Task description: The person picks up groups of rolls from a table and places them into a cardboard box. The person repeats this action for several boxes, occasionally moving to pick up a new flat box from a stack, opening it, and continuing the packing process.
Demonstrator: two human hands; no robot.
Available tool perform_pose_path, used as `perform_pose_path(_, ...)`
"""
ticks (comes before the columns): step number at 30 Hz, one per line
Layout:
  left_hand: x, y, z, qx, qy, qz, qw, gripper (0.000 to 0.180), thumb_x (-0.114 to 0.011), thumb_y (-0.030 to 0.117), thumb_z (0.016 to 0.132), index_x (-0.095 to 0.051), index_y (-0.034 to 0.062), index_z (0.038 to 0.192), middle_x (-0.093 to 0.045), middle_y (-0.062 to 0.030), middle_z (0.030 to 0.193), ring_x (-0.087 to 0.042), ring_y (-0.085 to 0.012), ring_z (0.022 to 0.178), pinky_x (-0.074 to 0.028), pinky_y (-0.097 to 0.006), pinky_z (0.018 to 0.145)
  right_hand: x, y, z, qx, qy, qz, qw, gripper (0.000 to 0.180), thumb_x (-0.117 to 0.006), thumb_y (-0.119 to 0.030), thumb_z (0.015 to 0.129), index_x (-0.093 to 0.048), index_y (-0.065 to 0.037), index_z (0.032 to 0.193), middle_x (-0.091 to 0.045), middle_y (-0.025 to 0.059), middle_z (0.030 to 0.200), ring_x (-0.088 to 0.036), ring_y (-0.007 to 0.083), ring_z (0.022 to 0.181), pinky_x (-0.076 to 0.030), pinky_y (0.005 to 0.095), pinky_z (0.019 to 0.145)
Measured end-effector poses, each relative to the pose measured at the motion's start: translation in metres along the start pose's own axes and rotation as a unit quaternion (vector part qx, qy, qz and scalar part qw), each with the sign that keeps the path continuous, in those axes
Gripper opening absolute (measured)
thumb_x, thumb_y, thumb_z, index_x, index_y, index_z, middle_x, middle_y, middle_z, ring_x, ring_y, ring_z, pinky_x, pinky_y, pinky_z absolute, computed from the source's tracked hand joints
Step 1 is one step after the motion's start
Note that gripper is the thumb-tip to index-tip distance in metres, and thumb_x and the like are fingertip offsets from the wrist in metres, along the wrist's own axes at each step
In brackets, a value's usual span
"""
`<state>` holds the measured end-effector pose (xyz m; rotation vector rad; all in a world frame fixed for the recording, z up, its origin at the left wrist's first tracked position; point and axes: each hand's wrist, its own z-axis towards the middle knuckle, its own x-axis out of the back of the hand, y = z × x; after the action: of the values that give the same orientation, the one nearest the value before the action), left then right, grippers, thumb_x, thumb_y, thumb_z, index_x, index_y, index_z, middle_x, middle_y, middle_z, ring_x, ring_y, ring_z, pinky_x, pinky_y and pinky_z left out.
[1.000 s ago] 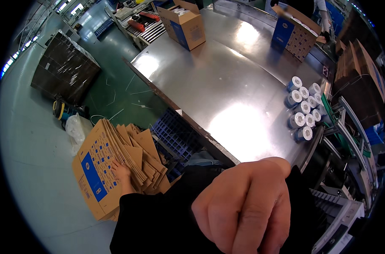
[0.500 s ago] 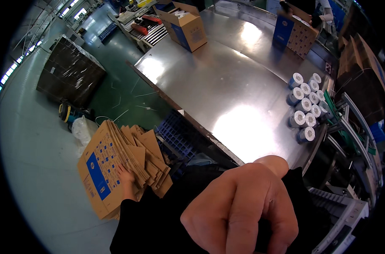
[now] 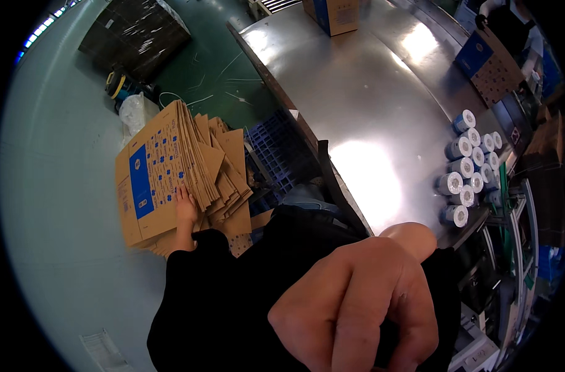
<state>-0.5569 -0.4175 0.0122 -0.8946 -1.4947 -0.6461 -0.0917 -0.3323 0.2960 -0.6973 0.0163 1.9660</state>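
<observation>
Flattened cardboard cartons point(image 3: 161, 167), brown with a blue panel, stand in a leaning stack at the left. My left hand point(image 3: 184, 208) lies on the front carton's face with its fingers stretched out. Large and close in the lower middle, my right hand point(image 3: 363, 291) is closed, its fingers curled downward and its thumb at the top right. Whatever it may hold is hidden. Beyond it is the metal tabletop point(image 3: 350, 80). Several white paper rolls point(image 3: 461, 167) in blue-marked wrapping stand grouped at the table's right side.
A brown carton point(image 3: 341, 15) stands at the table's far edge. At the far right, a co-worker's gloved hand point(image 3: 481, 22) touches a tilted carton point(image 3: 490, 65). Blue plastic crates point(image 3: 273, 146) sit beside the stack. A wrapped dark pallet load point(image 3: 133, 34) and loose straps point(image 3: 233, 99) lie beyond.
The view has swung down and left, so the table and rolls appear farther right. My left hand stays against the cartons. The co-worker's carton has tipped over to a slant.
</observation>
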Motion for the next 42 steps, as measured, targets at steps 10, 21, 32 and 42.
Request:
perform_pose_path(10, -0.014, -0.036, -0.055, 0.016, 0.016, -0.033, 0.999, 0.06, -0.043, 0.029, 0.092, -0.022, 0.0048, 0.142, -0.024, -0.0204, 0.145, -0.026, -0.0411, 0.131, -0.026, -0.044, 0.108, -0.003, -0.008, -0.006, -0.102, 0.03, 0.08, 0.991, 0.026, -0.067, -0.017, 0.08, -0.064, 0.005, 0.094, -0.056, 0.0119, 0.084, -0.053, 0.0181, 0.068, -0.041, 0.0263, 0.055)
perform_pose_path(21, -0.014, -0.038, -0.073, -0.015, -0.026, 0.054, 0.998, 0.082, -0.061, 0.02, 0.08, -0.013, -0.0042, 0.141, -0.023, -0.0283, 0.142, -0.026, -0.0465, 0.128, -0.029, -0.045, 0.106, -0.008, 0.006, -0.006, -0.081, 0.048, 0.114, 0.989, 0.026, -0.067, -0.016, 0.08, -0.063, 0.006, 0.093, -0.056, 0.0112, 0.081, -0.052, 0.0144, 0.065, -0.039, 0.0216, 0.049)
perform_pose_path(32, 0.042, -0.027, -0.045, -0.031, 0.25, -0.024, 0.967, 0.047, -0.057, 0.007, 0.082, -0.047, 0.0063, 0.128, -0.054, -0.0175, 0.122, -0.054, -0.0346, 0.109, -0.045, -0.043, 0.09, -0.013, 0.016, -0.008, -0.06, 0.077, 0.062, 0.993, 0.022, -0.067, -0.012, 0.079, -0.064, 0.004, 0.094, -0.056, 0.011, 0.081, -0.053, 0.0159, 0.065, -0.041, 0.0227, 0.051)
perform_pose_path(42, 0.273, 0.174, -0.02, -0.265, 0.609, -0.125, 0.737, 0.015, -0.062, 0.003, 0.082, -0.064, 0.0052, 0.097, -0.063, -0.0091, 0.082, -0.058, -0.0246, 0.065, -0.047, -0.032, 0.058, 0.03, 0.005, -0.006, -0.018, 0.057, -0.033, 0.998, 0.02, -0.058, -0.013, 0.087, -0.062, 0.001, 0.1, -0.055, 0.0092, 0.083, -0.048, 0.0108, 0.056, -0.041, 0.0202, 0.05)
